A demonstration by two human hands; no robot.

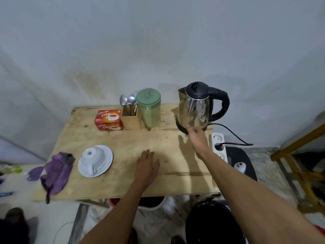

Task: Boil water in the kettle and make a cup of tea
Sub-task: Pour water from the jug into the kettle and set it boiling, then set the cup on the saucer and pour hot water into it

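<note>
Head view: shiny steel kettle (pixel 193 110), rough plywood table (pixel 123 138).

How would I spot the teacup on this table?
Start at the wooden tabletop. Near its left front, between the purple cloth and the flat left hand, lies a white saucer. The teacup sits upside down on it, the only white crockery here.

Body as I see it: left hand (pixel 147 164) bare | right hand (pixel 198 138) bare | forearms (pixel 246 182) bare down to the frame's lower edge
</note>
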